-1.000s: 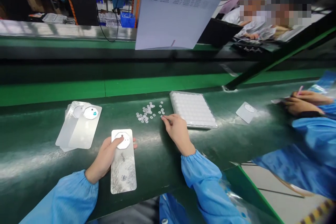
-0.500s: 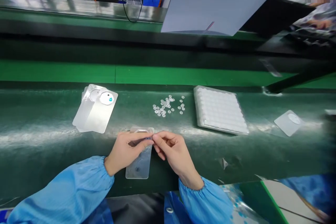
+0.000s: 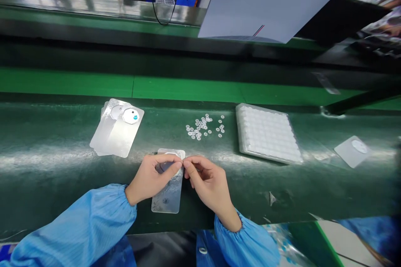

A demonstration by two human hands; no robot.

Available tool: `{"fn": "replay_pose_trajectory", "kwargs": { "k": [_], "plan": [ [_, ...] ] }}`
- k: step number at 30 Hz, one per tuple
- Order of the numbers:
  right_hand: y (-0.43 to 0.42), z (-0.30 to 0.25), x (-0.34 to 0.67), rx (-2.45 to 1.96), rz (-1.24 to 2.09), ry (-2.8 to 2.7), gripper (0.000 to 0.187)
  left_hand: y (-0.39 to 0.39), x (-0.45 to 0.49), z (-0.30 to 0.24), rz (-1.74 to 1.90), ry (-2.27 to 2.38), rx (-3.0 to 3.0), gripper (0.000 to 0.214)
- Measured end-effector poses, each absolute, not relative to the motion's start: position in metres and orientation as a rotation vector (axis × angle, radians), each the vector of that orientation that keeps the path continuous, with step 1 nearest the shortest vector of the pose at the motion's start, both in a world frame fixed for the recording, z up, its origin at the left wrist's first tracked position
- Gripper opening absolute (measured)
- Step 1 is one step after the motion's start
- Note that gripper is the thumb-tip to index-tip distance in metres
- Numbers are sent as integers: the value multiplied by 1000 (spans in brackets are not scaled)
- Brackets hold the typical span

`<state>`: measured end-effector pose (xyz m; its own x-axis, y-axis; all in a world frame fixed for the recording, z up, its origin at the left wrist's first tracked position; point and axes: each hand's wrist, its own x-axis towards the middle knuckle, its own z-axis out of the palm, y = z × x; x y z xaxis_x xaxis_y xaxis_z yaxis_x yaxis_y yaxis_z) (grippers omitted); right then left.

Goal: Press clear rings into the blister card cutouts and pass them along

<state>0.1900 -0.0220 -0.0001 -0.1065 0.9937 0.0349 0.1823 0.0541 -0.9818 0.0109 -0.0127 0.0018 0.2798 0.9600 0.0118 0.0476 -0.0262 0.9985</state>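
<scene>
A silvery rectangular plate with rounded corners lies on the green work surface, partly covered by my left hand. My left thumb and forefinger are pinched together above its upper part. My right hand meets them fingertip to fingertip, its thumb and forefinger also pinched near the plate's right edge. Whatever sits between the fingertips is too small to make out. Beyond my hands lie several small whitish rings, loosely scattered. To the left, a fanned stack of similar plates shows a white octagonal label with a blue mark.
A clear tray filled with rows of white pieces sits at the right. Farther right lies a single plate with a round white patch. A scrap of film rests near the front. A large grey panel hangs at the back.
The view has shifted slightly, so the items on the surface appear a little farther right. My hands keep their pinched pose over the plate with hardly any movement.
</scene>
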Motion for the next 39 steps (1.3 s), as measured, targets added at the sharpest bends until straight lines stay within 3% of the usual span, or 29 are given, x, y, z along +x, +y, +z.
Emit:
{"fn": "replay_pose_trajectory", "kwargs": {
  "k": [5, 15, 28, 35, 39],
  "plan": [
    [-23, 0, 190, -1264, 1120, -1478, 19, -13, 13, -6, 1059, 1038, 1297, 16],
    [-20, 1, 191, -1294, 1422, -1330, 38, -12, 11, -2, 989, 1031, 1362, 18],
    [-19, -2, 189, -1262, 1329, -1389, 36, -14, 13, -4, 1056, 1074, 1372, 11],
    [-65, -5, 214, -1375, 958, -1516, 12, -3, 12, -14, 1054, 1321, 1430, 18],
    [-120, 1, 230, -1061, 1556, -1870, 13, -1, 13, -18, 1053, 1263, 1429, 18]
  ]
}}
